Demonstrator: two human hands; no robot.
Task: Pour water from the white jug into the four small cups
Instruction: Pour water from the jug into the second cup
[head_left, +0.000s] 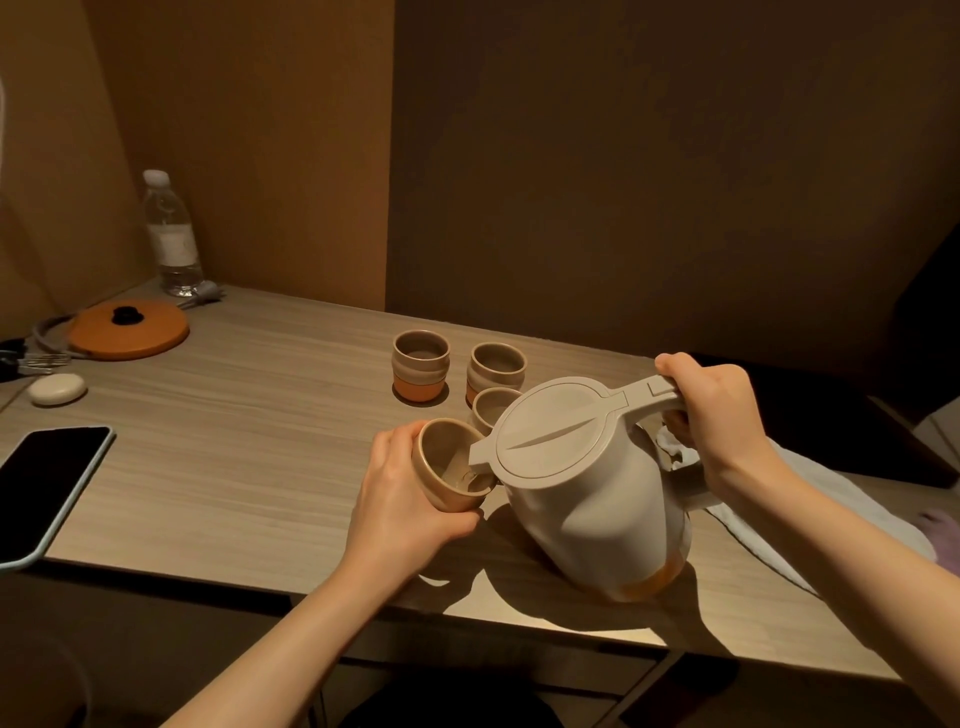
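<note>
My right hand (719, 421) grips the handle of the white jug (597, 509), which is tilted left with its base edge on the table. Its spout reaches over the rim of a small beige cup (447, 467). My left hand (400, 499) holds that cup, tilted toward the jug, just above the table. A little water shows inside it. Three more small cups stand behind: one at the back left (421, 366), one at the back right (496, 366), and a third (491, 408) partly hidden by the jug's lid.
A dark phone (47, 486) lies at the table's left edge. Farther back left are an orange lid (130, 330), a white oval case (57, 389), keys and a water bottle (171, 234). A white cloth (831, 499) lies right of the jug. Walls close the back.
</note>
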